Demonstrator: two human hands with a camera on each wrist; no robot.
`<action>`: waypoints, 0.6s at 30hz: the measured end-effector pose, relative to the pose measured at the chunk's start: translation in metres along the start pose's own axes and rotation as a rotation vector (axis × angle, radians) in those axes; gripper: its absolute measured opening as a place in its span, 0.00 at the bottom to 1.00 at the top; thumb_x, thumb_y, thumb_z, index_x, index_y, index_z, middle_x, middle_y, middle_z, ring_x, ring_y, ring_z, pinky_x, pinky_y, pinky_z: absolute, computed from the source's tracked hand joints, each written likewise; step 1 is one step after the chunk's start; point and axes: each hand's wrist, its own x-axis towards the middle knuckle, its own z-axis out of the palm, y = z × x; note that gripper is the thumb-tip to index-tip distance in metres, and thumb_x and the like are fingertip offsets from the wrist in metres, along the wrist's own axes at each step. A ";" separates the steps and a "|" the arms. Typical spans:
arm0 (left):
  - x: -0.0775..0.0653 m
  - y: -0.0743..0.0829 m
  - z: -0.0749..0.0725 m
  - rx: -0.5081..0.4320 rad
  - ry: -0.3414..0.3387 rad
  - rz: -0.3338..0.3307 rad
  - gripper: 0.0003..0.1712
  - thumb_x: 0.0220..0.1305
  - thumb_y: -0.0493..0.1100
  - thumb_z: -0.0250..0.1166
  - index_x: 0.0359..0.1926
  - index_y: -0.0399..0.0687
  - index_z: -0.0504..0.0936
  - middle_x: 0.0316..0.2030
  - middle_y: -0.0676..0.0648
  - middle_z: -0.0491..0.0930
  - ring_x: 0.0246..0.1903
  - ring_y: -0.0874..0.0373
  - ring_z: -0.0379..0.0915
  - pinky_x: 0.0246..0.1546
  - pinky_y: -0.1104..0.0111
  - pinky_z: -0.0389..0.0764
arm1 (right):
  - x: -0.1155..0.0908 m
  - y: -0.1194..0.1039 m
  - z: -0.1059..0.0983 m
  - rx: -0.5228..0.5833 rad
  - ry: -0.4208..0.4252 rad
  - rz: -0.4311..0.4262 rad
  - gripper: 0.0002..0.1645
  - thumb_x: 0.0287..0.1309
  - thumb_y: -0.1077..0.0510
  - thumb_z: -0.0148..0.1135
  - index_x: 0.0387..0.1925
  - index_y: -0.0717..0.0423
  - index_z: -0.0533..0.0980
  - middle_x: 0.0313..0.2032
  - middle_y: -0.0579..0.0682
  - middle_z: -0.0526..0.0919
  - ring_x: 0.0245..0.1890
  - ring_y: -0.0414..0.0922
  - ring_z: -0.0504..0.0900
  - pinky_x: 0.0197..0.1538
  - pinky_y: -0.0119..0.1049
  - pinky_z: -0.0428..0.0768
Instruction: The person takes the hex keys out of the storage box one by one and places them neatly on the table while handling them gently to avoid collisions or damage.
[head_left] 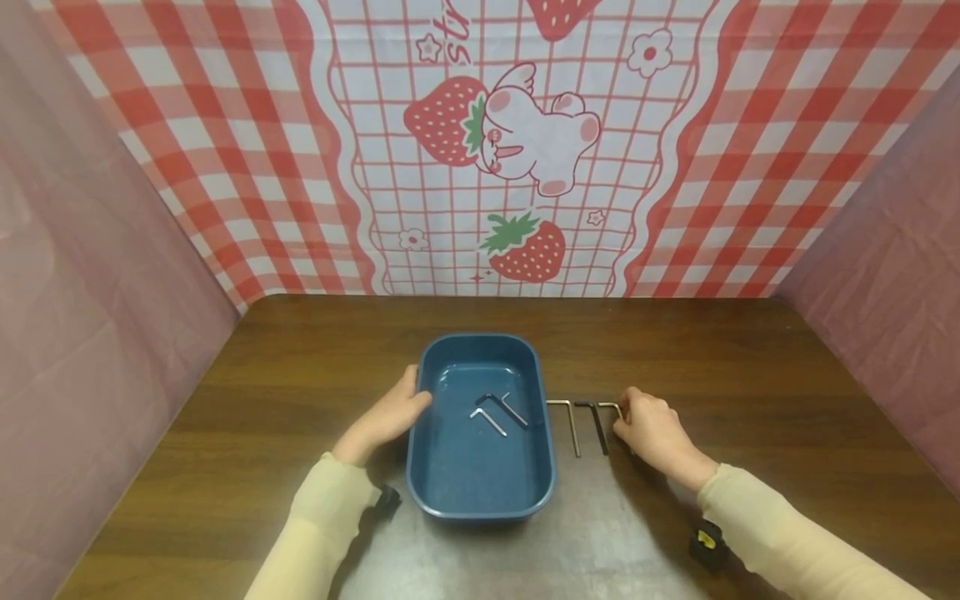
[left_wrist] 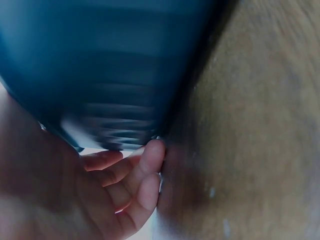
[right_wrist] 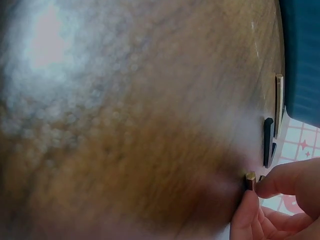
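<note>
A deep blue plastic tray (head_left: pixel 480 479) sits on the table with three hex keys inside, including a silver one (head_left: pixel 491 422) and a black one (head_left: pixel 513 411). My left hand (head_left: pixel 386 419) holds the tray's left side, thumb at the rim and fingers along the outer wall (left_wrist: pixel 110 120). To the right of the tray lie a brassy hex key (head_left: pixel 575 433) and a black hex key (head_left: pixel 601 432), side by side. Beside them my right hand (head_left: pixel 656 429) pinches another brassy hex key (right_wrist: pixel 251 181) between thumb and fingers; most of it is hidden by the hand.
The brown wooden table (head_left: pixel 300 350) ends at a red-and-white strawberry cloth (head_left: pixel 525 183) hanging behind. Pink curtains (head_left: pixel 97 292) flank both sides. A small dark device (head_left: pixel 707 543) shows under my right sleeve.
</note>
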 end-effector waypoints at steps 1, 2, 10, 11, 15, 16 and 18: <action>0.000 0.000 0.000 0.001 -0.001 0.000 0.27 0.57 0.40 0.45 0.57 0.35 0.51 0.55 0.37 0.58 0.53 0.48 0.56 0.52 0.53 0.58 | 0.000 0.000 0.000 0.001 -0.003 -0.001 0.14 0.37 0.63 0.54 0.31 0.66 0.70 0.17 0.46 0.70 0.18 0.41 0.69 0.23 0.40 0.70; 0.000 0.000 0.000 0.001 -0.001 -0.001 0.27 0.57 0.40 0.45 0.57 0.35 0.51 0.55 0.37 0.58 0.54 0.48 0.56 0.52 0.53 0.58 | 0.000 0.000 0.000 0.002 -0.007 -0.002 0.14 0.37 0.63 0.54 0.31 0.66 0.70 0.17 0.46 0.70 0.18 0.41 0.69 0.23 0.40 0.70; 0.000 0.000 0.000 0.005 -0.002 0.009 0.27 0.57 0.40 0.45 0.57 0.35 0.51 0.55 0.36 0.58 0.54 0.48 0.56 0.53 0.54 0.58 | 0.006 0.000 -0.005 -0.018 -0.028 -0.006 0.11 0.41 0.61 0.54 0.29 0.65 0.70 0.19 0.51 0.73 0.19 0.46 0.72 0.24 0.43 0.71; 0.000 0.000 -0.001 0.005 -0.003 0.011 0.27 0.57 0.40 0.45 0.57 0.35 0.51 0.55 0.36 0.58 0.54 0.48 0.55 0.53 0.54 0.58 | 0.007 -0.001 -0.006 -0.022 -0.029 -0.007 0.11 0.41 0.61 0.54 0.29 0.65 0.70 0.20 0.53 0.73 0.20 0.47 0.73 0.24 0.44 0.71; 0.000 0.000 -0.001 0.012 -0.005 0.010 0.27 0.57 0.40 0.45 0.57 0.35 0.51 0.55 0.37 0.57 0.55 0.48 0.55 0.53 0.54 0.57 | 0.010 -0.003 -0.009 -0.032 -0.038 -0.011 0.11 0.41 0.61 0.55 0.29 0.65 0.71 0.23 0.55 0.75 0.21 0.49 0.73 0.24 0.45 0.71; 0.000 0.000 -0.001 0.013 -0.006 0.009 0.28 0.57 0.40 0.45 0.57 0.35 0.51 0.55 0.37 0.57 0.55 0.48 0.55 0.53 0.54 0.57 | 0.011 -0.003 -0.010 -0.037 -0.040 -0.014 0.11 0.41 0.60 0.55 0.28 0.64 0.71 0.22 0.55 0.75 0.22 0.49 0.73 0.24 0.45 0.71; 0.000 0.000 -0.001 0.013 -0.008 0.008 0.28 0.58 0.40 0.45 0.57 0.35 0.51 0.56 0.37 0.57 0.55 0.48 0.55 0.53 0.54 0.57 | 0.011 -0.003 -0.011 -0.048 -0.039 -0.023 0.09 0.41 0.60 0.55 0.26 0.63 0.71 0.21 0.53 0.74 0.21 0.48 0.73 0.24 0.44 0.71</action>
